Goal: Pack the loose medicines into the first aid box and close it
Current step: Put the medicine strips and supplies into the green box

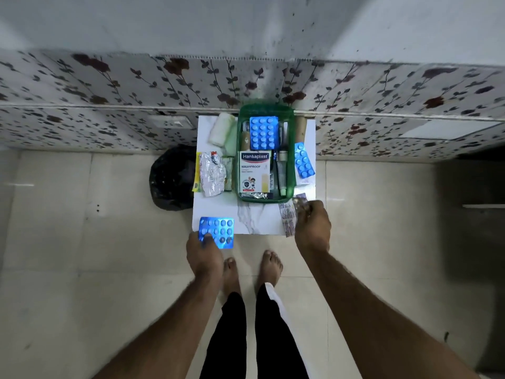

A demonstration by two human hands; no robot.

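Green first aid box (291, 170) open on white table (218, 207), left hand (203, 251) pinching blue blister pack (217, 231); right hand (313, 224) gripping foil strips (288, 217)

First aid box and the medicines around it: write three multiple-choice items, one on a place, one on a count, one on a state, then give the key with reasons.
1. Where does the Hansaplast carton lie?
A. Inside the green first aid box
B. On the floor
C. In the left hand

2. How many blue blister strips show in all?
A. One
B. Three
C. Five

3. What state is the box in?
A. Shut with a lid
B. Open, contents showing
C. Tipped on its side

Key:
1 A, the carton sits within the green walls.
2 B, one strip lies in the box, one leans at the box's right side, one is held by the left hand.
3 B, no lid covers it and the items inside are in plain sight.
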